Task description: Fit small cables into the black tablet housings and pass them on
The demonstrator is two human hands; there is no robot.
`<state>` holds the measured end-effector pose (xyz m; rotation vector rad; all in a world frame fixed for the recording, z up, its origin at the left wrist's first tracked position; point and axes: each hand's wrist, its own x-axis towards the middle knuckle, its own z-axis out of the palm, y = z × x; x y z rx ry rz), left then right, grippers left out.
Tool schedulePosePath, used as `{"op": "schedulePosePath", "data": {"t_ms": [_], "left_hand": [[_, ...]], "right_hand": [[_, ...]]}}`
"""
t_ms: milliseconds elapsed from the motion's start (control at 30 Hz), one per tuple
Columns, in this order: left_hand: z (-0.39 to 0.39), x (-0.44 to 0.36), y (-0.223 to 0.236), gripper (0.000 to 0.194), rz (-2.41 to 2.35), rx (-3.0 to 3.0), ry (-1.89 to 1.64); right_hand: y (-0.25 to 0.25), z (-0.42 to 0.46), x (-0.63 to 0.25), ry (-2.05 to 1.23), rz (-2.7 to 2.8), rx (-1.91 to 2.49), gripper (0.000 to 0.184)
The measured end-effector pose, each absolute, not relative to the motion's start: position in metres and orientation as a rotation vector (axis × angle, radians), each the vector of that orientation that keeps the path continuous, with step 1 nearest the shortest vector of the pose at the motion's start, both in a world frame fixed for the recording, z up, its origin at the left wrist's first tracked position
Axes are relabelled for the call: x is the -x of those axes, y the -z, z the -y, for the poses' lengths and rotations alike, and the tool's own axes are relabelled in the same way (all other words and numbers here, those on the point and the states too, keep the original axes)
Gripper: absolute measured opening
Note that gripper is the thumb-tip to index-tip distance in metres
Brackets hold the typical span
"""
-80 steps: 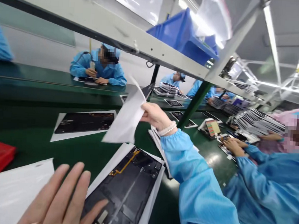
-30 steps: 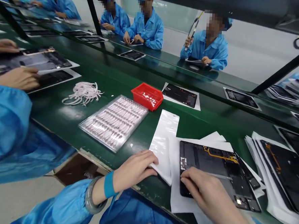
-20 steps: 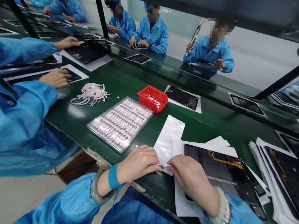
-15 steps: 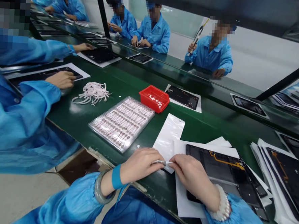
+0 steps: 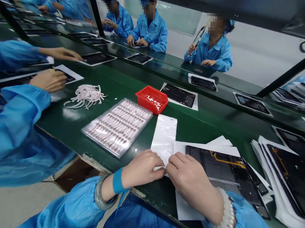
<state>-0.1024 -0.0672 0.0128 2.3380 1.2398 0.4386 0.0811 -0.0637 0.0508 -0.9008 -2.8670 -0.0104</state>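
My left hand is closed in a pinch on a small white strip, whose end shows between thumb and fingers. Pressed up against those fingertips is my right hand, also closed, with its fingers covering the far part of the strip. Both hands are over the front of the bench, at the lower end of a white sheet of backing paper. Beside my right wrist lies a black tablet housing with an orange flex cable, resting on white paper.
Left of the sheet are a clear tray of small leaded parts and a red bin with white bits. Farther left is a heap of white strips. Stacked housings stand right. A co-worker's hand works at left.
My right hand has turned over and closed in against my left, hiding the strip's grey middle. Another housing has appeared on the far line. The co-worker's hands at left have shifted.
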Motion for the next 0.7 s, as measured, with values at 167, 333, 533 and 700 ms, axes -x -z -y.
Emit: {"op": "schedulePosePath", "data": {"t_ms": [167,333,533,700], "left_hand": [[0.052,0.106,-0.035,0.027,-1.056,-2.333,-0.361],[0.034,0.067,-0.031,0.024,-0.710,-2.945,-0.576],[0.045,0.023,-0.009,0.025,-0.333,-3.246,-0.603],[0.069,0.020,-0.002,0.027,-0.346,-3.188,-0.663]], "right_hand": [[-0.069,0.061,-0.136,-0.566,2.310,1.206,0.020],[-0.062,0.053,-0.184,-1.120,1.727,1.577,0.030],[-0.028,0.067,-0.185,-1.044,1.718,1.644,0.027],[-0.012,0.084,-0.183,-0.808,1.790,1.651,0.022]]}}
